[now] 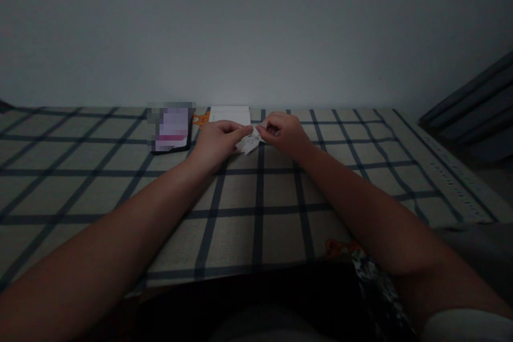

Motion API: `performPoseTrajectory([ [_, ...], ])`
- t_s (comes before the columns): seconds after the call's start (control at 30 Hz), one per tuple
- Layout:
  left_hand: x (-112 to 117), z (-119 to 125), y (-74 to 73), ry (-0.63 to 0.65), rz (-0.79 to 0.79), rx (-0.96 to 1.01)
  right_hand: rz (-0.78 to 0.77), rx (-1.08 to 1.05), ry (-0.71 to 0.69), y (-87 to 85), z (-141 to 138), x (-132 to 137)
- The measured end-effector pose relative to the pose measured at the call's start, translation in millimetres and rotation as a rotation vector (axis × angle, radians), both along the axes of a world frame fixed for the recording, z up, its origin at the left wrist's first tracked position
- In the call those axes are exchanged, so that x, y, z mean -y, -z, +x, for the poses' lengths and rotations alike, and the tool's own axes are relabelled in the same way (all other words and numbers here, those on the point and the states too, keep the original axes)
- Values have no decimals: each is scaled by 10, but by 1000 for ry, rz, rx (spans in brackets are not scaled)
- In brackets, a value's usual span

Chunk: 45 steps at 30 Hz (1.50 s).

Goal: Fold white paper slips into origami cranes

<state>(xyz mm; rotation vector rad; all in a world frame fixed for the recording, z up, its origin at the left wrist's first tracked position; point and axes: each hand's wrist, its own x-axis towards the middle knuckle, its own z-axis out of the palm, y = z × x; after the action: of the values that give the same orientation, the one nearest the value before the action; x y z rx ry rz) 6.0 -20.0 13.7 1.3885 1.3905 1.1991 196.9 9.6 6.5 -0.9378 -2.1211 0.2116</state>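
**Left hand** (216, 141): forearm runs from the lower left corner up to the middle of the checked cloth (240, 224). The wrist rests low on the cloth and the knuckles face up. Fingers are curled inward, with the thumb and fingertips pinched on the left edge of the crumpled white paper (249, 143).

**Right hand** (285, 133): forearm comes in from the lower right and meets the other hand at the far middle of the cloth. Fingers are bent, and the tips grip the top right edge of the same paper.

**Crumpled white paper:** a small piece held between the two hands, just above the cloth or brushing it, near the far edge by the wall (256, 26). Faint marks on it are too small to read.

**Phone** (171, 128): lies flat just left of the left hand. Its screen is lit and blurred out, so the content is unreadable.

**White sheet** (230, 114): flat behind the hands, its near edge hidden by them. An orange scrap (201, 118) sits at its left corner, but what it is isn't clear.

**Dark mass** (248, 294): fills the bottom centre and is cut off by the frame edge. In the dim light it shows no detail.

**Patterned item** (372, 278): dark, with an orange edge, partly under the right forearm. It may be fabric.

**Grey slanted bands** (473, 107): at the right edge, cut off, and not identifiable.
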Motion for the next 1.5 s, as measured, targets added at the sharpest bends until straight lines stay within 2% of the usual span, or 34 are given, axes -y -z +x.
performPoseTrajectory([
  [0.17,11,10,-46,-22,-27,39,-10,-36,3,30,-3,-32],
  [0.5,13,-14,-69,-21,3,14,-250,-145,15,12,-8,-17],
  [0.57,13,-10,-69,6,46,39,-356,-239,7,30,-6,-35],
  [0.73,17,3,-78,87,69,194,-743,-629,-60,69,-22,-109],
  [0.83,28,15,-54,155,79,152,-857,-766,-139,48,-33,-118],
  [0.97,42,46,-3,264,64,121,-892,-811,-208,29,-32,-104],
  [1.23,-42,14,80,288,46,208,-938,-737,-197,19,-12,-115],
  [1.4,-69,-5,83,265,14,257,-951,-829,-317,-30,43,-97],
  [1.5,-70,-5,69,270,-10,282,-953,-848,-313,-58,113,-109],
])
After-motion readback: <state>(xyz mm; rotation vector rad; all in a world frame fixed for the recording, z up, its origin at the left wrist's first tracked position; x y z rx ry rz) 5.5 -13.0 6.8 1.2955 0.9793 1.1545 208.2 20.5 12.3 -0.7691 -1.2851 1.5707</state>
